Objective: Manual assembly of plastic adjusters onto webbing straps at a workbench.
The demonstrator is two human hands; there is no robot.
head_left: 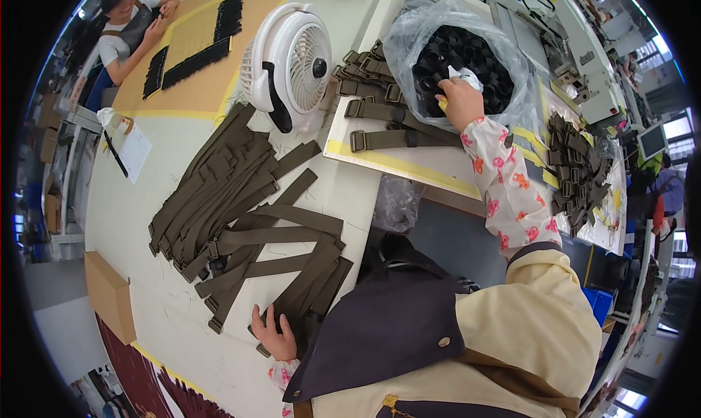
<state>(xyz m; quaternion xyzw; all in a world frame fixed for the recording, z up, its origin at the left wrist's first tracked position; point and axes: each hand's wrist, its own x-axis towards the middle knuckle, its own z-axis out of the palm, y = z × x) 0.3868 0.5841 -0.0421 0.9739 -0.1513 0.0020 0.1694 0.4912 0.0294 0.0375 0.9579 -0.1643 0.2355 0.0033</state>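
On the white bench (pixel 146 221), the left hand (pixel 274 335) presses flat on a big pile of plain straps (pixel 248 228); the right hand (pixel 460 100) grasps buckles in the bag (pixel 456 60). Few buckled straps (pixel 380 100) lie finished, so most work seems left.

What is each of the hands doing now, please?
Left hand: open, flat on olive webbing straps.
Right hand: inside clear plastic bag of black buckles; grip cannot be told.

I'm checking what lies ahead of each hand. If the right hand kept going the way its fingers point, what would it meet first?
The right hand is already reaching into the clear plastic bag; straight on it would most likely meet the black plastic buckles heaped inside, though depth is hard to judge.
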